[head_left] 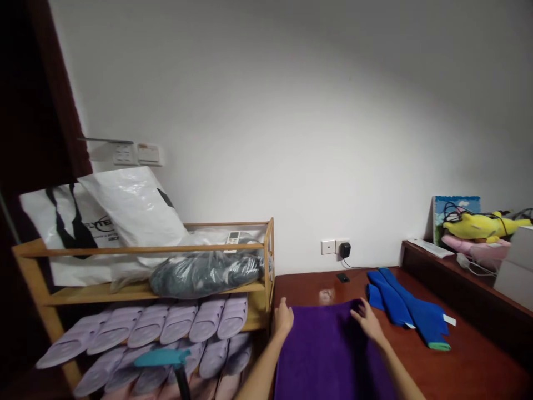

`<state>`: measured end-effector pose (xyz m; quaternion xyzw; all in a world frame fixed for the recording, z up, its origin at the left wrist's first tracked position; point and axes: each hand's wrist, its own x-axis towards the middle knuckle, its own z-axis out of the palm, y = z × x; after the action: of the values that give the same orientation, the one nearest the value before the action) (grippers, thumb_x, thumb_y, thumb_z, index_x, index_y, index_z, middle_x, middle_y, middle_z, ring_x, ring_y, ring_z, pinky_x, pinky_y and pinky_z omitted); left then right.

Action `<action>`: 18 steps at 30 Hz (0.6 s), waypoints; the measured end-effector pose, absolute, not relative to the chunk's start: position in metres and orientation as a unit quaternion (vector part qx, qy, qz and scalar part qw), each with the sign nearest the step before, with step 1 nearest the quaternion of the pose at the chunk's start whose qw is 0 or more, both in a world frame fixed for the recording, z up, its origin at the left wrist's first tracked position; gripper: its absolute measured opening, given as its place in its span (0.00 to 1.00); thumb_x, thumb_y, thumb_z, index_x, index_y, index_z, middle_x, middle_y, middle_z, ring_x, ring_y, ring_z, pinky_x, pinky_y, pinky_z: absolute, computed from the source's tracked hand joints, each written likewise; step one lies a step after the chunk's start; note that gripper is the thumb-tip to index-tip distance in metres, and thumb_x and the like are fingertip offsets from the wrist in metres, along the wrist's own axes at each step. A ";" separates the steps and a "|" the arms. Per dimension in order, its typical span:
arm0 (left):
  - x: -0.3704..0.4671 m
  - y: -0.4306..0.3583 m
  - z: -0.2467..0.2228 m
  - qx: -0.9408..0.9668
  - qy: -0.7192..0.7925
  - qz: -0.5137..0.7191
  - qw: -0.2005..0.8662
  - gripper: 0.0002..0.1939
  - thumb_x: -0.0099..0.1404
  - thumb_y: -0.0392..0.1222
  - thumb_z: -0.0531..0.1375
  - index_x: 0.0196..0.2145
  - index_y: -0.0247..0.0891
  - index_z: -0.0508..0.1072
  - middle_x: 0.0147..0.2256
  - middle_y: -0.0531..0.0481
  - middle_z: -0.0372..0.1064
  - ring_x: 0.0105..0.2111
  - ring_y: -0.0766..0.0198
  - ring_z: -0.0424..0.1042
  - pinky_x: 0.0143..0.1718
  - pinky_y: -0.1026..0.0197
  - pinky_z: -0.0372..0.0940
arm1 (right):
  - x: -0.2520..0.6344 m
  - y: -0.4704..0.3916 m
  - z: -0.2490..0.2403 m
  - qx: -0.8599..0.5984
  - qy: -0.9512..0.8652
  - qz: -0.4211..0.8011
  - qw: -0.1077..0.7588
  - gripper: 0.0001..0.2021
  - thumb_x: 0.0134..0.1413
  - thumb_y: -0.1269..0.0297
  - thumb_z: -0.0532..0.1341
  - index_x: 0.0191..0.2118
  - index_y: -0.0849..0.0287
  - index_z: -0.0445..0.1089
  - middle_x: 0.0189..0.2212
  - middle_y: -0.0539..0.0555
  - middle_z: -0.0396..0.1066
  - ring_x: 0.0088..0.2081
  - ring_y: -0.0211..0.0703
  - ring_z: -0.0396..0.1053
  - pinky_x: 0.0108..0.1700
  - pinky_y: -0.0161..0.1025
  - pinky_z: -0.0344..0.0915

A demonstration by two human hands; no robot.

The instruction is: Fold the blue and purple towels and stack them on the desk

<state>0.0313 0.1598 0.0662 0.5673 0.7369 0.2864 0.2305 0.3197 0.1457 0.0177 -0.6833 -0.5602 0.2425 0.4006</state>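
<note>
A purple cloth lies spread over the reddish-brown table at the bottom centre. My left hand pinches its far left corner, with the thumb and fingers at the edge. At the far right corner, my right hand grips the cloth, where a dark fold runs down from the fingers. Blue folded cloths with white tags and a green end rest on the table to the right of my right hand.
On the left stands a wooden rack with white bags and rows of lilac slippers. A black plug sits in the wall behind the table. At right, a raised ledge bears a yellow plush toy.
</note>
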 end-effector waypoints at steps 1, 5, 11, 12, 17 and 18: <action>0.038 0.151 0.054 0.588 0.729 0.272 0.219 0.25 0.65 0.38 0.54 0.58 0.35 0.58 0.53 0.38 0.64 0.52 0.56 0.65 0.52 0.51 0.61 | 0.311 0.141 0.003 -0.680 -0.574 0.242 0.387 0.37 0.47 0.49 0.54 0.61 0.64 0.52 0.56 0.63 0.63 0.56 0.49 0.61 0.55 0.46 0.60; 0.051 0.116 0.010 0.681 0.684 0.200 0.169 0.28 0.62 0.40 0.53 0.60 0.42 0.56 0.64 0.47 0.45 0.64 0.58 0.41 0.63 0.47 0.38 | 0.291 0.119 -0.043 -0.692 -0.644 0.167 0.282 0.35 0.49 0.44 0.52 0.60 0.57 0.56 0.63 0.57 0.50 0.64 0.50 0.42 0.63 0.56 0.40; 0.038 0.111 -0.009 0.727 0.676 0.096 0.065 0.28 0.65 0.52 0.45 0.62 0.47 0.49 0.65 0.51 0.38 0.64 0.56 0.37 0.62 0.43 0.38 | 0.303 0.111 -0.053 -0.754 -0.642 0.030 0.138 0.33 0.56 0.42 0.42 0.63 0.53 0.49 0.65 0.55 0.44 0.65 0.48 0.39 0.62 0.56 0.43; 0.036 0.113 -0.007 0.726 0.679 0.091 0.061 0.28 0.65 0.52 0.44 0.62 0.48 0.49 0.65 0.51 0.38 0.64 0.55 0.37 0.62 0.43 0.39 | 0.304 0.112 -0.051 -0.757 -0.639 0.022 0.133 0.33 0.56 0.41 0.42 0.63 0.53 0.49 0.65 0.56 0.44 0.65 0.49 0.40 0.62 0.56 0.44; 0.037 0.099 -0.003 0.756 0.647 0.101 0.005 0.28 0.66 0.55 0.43 0.62 0.47 0.51 0.65 0.49 0.41 0.64 0.51 0.41 0.61 0.38 0.40 | 0.301 0.098 -0.040 -0.736 -0.658 -0.062 0.144 0.32 0.59 0.45 0.42 0.61 0.60 0.55 0.64 0.60 0.47 0.65 0.51 0.42 0.62 0.57 0.43; 0.038 0.090 -0.008 0.788 0.604 0.116 -0.024 0.29 0.66 0.56 0.43 0.62 0.47 0.50 0.64 0.49 0.42 0.63 0.50 0.43 0.61 0.38 0.41 | 0.298 0.090 -0.041 -0.727 -0.664 -0.085 0.154 0.32 0.59 0.44 0.42 0.61 0.61 0.56 0.64 0.60 0.47 0.65 0.51 0.42 0.62 0.57 0.43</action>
<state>0.0381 0.0903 -0.0079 0.7882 0.6039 0.1158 -0.0238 0.2984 0.0904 -0.0408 -0.7265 -0.6642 -0.0850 0.1541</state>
